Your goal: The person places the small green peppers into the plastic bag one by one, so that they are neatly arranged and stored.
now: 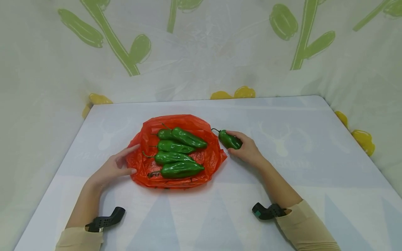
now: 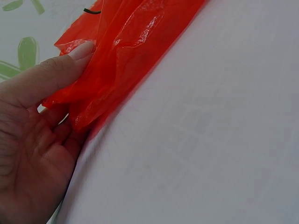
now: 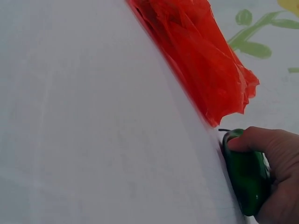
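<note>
A red plastic bag point(image 1: 216, 164) lies spread on the table with its rim folded into a low bowl shape. Several long green peppers point(image 1: 182, 169) rest inside it, most stems pointing left. At the bag's left rim is my left hand point(image 1: 110, 169); in the left wrist view its thumb lies along the red plastic point(image 2: 126, 60) and the other fingers are partly hidden behind it. To the right of the bag, my right hand point(image 1: 246, 150) grips another green pepper point(image 1: 228, 139) between thumb and fingers, low at the tabletop. That pepper's point(image 3: 245, 177) curved stem points toward the bag.
The white table point(image 1: 298, 146) has faint pale prints and blue-grey triangles. Behind it hangs a pale sheet point(image 1: 204, 52) with green leaf and yellow patterns. Black wrist cameras are worn on the left wrist point(image 1: 106, 220) and right wrist point(image 1: 267, 211).
</note>
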Action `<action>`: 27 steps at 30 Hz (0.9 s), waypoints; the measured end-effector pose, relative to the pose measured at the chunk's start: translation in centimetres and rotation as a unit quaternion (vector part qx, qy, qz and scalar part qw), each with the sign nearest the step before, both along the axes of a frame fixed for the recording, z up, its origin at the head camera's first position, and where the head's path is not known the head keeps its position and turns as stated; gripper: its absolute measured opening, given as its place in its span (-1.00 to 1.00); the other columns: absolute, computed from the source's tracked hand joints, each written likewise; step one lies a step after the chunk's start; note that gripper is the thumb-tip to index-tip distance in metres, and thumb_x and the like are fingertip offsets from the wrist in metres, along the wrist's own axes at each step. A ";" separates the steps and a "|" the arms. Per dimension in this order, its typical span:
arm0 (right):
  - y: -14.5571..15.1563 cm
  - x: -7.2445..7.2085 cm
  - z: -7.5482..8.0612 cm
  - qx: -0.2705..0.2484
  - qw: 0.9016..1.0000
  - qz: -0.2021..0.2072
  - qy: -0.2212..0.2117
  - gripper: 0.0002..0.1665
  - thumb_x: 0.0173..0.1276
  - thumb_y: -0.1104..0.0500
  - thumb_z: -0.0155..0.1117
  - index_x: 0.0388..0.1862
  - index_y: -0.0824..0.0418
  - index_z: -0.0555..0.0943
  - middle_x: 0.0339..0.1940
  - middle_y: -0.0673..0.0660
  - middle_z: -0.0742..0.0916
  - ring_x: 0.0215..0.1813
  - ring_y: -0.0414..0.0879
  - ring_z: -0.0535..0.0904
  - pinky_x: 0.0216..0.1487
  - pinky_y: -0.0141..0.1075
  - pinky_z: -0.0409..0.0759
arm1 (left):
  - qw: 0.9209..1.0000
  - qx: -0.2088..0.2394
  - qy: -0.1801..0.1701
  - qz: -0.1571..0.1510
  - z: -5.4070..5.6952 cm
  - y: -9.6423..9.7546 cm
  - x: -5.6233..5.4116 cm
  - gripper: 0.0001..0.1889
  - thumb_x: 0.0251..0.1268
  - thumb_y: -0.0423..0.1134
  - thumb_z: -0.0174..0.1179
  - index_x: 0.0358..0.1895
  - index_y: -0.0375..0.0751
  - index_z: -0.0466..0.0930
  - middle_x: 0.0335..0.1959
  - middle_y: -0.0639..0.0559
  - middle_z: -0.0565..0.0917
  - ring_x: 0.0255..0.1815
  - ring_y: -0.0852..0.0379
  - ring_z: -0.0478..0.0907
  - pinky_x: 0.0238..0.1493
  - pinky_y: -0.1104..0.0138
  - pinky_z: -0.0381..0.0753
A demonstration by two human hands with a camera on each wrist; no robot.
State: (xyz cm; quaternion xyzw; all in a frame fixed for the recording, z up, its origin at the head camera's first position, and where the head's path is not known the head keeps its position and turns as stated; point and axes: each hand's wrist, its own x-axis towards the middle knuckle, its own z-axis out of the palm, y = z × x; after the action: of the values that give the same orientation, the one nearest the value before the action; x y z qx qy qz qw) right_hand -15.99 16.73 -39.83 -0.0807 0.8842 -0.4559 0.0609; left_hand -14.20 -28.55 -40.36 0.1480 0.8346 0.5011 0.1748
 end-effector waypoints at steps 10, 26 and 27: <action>1.1 -0.3 1.5 0.005 1.000 0.029 -0.005 -0.30 0.17 0.28 0.31 0.33 0.13 0.39 0.31 0.23 0.45 0.19 0.16 0.34 0.13 0.04 0.49 | 1.000 0.001 -0.002 0.004 0.2 -0.2 0.2 -0.17 0.08 -0.24 0.32 0.46 -0.03 0.14 0.51 -0.15 0.03 0.50 -0.25 -0.19 0.28 -0.35 0.02; 1.7 -0.2 4.1 0.009 0.999 0.045 0.008 -0.29 0.18 0.29 0.30 0.34 0.12 0.38 0.27 0.22 0.46 0.14 0.14 0.37 0.03 -0.02 0.57 | 1.000 0.010 -0.002 -0.001 -0.2 -0.1 0.0 -0.18 0.08 -0.26 0.31 0.45 -0.06 0.15 0.51 -0.16 0.03 0.50 -0.25 -0.19 0.28 -0.36 0.00; 1.7 -0.1 4.2 0.010 0.999 0.047 0.010 -0.29 0.17 0.29 0.30 0.34 0.12 0.38 0.27 0.22 0.47 0.14 0.14 0.37 0.03 -0.02 0.58 | 1.000 0.011 -0.003 -0.001 -0.2 -0.1 0.0 -0.18 0.08 -0.26 0.32 0.45 -0.06 0.15 0.51 -0.16 0.03 0.50 -0.25 -0.19 0.28 -0.36 0.00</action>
State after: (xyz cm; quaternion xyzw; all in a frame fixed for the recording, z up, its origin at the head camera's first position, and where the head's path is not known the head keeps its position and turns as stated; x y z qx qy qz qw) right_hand -16.08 18.40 -35.60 -0.1259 0.8845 -0.4430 0.0744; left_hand -14.21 -28.62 -40.54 0.1494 0.8282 0.5105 0.1765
